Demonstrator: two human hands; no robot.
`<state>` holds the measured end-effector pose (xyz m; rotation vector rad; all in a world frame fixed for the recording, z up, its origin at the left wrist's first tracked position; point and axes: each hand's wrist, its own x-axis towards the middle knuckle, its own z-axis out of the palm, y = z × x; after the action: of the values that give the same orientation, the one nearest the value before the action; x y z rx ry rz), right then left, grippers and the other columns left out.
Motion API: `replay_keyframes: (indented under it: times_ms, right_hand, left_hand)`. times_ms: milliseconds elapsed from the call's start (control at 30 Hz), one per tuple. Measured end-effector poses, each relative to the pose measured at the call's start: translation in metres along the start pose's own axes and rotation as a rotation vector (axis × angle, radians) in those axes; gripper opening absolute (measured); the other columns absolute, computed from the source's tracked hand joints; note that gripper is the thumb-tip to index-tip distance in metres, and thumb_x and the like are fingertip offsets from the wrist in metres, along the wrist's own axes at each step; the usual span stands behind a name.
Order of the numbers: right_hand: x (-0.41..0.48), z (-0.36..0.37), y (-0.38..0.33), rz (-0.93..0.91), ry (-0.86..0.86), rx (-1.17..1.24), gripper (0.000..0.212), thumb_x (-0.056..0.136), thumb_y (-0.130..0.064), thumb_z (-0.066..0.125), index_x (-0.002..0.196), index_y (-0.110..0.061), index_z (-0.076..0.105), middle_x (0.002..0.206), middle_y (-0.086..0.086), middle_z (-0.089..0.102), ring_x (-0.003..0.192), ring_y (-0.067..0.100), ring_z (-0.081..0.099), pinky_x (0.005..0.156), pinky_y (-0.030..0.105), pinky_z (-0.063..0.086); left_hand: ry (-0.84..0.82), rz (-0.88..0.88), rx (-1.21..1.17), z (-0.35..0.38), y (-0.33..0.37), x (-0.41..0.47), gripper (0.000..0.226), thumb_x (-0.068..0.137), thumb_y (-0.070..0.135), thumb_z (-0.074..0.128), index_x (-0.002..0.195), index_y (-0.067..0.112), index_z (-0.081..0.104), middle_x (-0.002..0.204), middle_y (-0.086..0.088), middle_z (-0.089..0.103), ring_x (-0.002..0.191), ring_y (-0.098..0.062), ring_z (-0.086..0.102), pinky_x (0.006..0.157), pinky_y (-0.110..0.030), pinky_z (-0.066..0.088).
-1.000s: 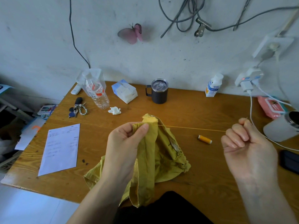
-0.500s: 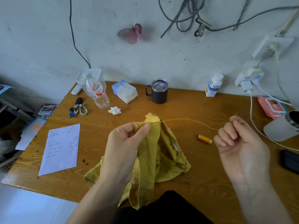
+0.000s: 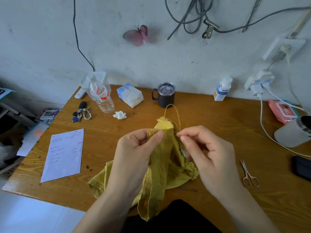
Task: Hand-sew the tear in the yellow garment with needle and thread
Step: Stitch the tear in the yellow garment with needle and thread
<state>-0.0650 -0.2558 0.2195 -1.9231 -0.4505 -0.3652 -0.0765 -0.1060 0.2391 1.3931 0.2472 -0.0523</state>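
Observation:
The yellow garment is bunched over the near edge of the wooden table. My left hand pinches a raised fold of it between thumb and fingers. My right hand is close beside that fold, thumb and forefinger pinched at the cloth's right side; the needle itself is too small to make out. A slack loop of yellow thread arches up from the top of the fold and comes down to my right fingertips. The thread spool is hidden behind my right hand.
Small scissors lie right of my right hand. A white paper sheet lies to the left. At the back stand a plastic bottle, tissue pack, dark mug and keys. A white cable crosses the right side.
My right hand has come in from the far right to the garment's fold. The thread, pulled taut a second ago, has gone slack into a loop above the cloth.

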Motion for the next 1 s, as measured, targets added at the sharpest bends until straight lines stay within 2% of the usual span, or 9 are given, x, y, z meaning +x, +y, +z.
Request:
replay_keyframes:
  times_ms: [133,300,500,600,700,833,933,1000]
  right_hand:
    - [0.0,0.003,-0.001,-0.047,-0.026,-0.159,0.024,0.091,-0.028,0.05,0.094,-0.015,0.07,0.073,-0.013,0.064,0.068,0.0,0.06,0.055,0.008,0.045]
    - [0.001,0.003,-0.002,-0.049,-0.04,-0.205,0.026,0.09,-0.03,0.05,0.094,-0.016,0.071,0.074,-0.012,0.065,0.07,0.0,0.06,0.057,0.004,0.042]
    - [0.002,0.0,-0.001,-0.044,-0.076,-0.228,0.024,0.09,-0.031,0.05,0.093,-0.017,0.07,0.071,-0.014,0.063,0.064,-0.001,0.059,0.055,0.005,0.042]
    - [0.003,-0.002,0.001,0.011,-0.105,-0.192,0.02,0.091,-0.033,0.056,0.095,-0.018,0.069,0.068,-0.011,0.065,0.062,0.001,0.06,0.054,0.012,0.047]
    - [0.005,-0.004,0.003,0.092,-0.181,-0.118,0.028,0.088,-0.037,0.05,0.107,-0.022,0.062,0.057,-0.013,0.057,0.055,0.006,0.057,0.052,0.018,0.046]
    - [0.006,-0.008,0.005,0.146,-0.312,-0.035,0.043,0.085,-0.038,0.045,0.125,-0.027,0.056,0.055,-0.021,0.054,0.057,0.002,0.056,0.054,0.011,0.041]
    - [0.005,-0.011,0.008,0.179,-0.355,0.023,0.032,0.087,-0.035,0.047,0.115,-0.03,0.062,0.066,-0.032,0.06,0.07,-0.01,0.06,0.06,0.004,0.041]
    - [0.004,-0.011,0.008,0.16,-0.33,0.01,0.018,0.092,-0.029,0.052,0.103,-0.027,0.067,0.067,-0.03,0.06,0.07,-0.009,0.059,0.057,0.004,0.04]
  left_hand:
    - [-0.027,0.011,0.023,0.0,-0.001,-0.002,0.021,0.072,0.029,0.063,0.081,0.015,0.077,0.077,-0.009,0.076,0.072,-0.02,0.073,0.061,-0.021,0.056]
    - [-0.035,0.016,0.044,0.0,-0.002,-0.002,0.023,0.069,0.032,0.062,0.079,0.018,0.077,0.075,-0.007,0.076,0.071,-0.019,0.073,0.06,-0.019,0.056]
    - [-0.034,0.049,0.131,0.0,-0.003,-0.001,0.022,0.069,0.034,0.061,0.076,0.021,0.077,0.074,-0.001,0.076,0.071,-0.013,0.072,0.06,-0.014,0.053]
    - [-0.051,0.059,0.201,-0.001,-0.004,0.0,0.014,0.079,0.026,0.063,0.075,0.026,0.077,0.073,0.002,0.075,0.07,-0.011,0.072,0.059,-0.014,0.053]
    - [-0.067,0.054,0.275,-0.003,-0.006,0.002,0.017,0.085,0.02,0.062,0.078,0.026,0.076,0.074,0.001,0.075,0.072,-0.014,0.072,0.063,-0.02,0.056]
    - [-0.089,0.043,0.327,-0.004,-0.006,0.003,0.014,0.085,0.022,0.063,0.079,0.021,0.076,0.076,-0.005,0.075,0.076,-0.025,0.071,0.071,-0.04,0.06]
    - [-0.105,0.039,0.344,-0.005,-0.005,0.004,0.015,0.086,0.02,0.062,0.08,0.019,0.076,0.075,-0.004,0.075,0.075,-0.023,0.071,0.07,-0.039,0.06]
    - [-0.106,0.04,0.35,-0.005,-0.006,0.004,0.015,0.086,0.019,0.062,0.079,0.019,0.076,0.074,-0.003,0.075,0.073,-0.021,0.071,0.068,-0.034,0.06]
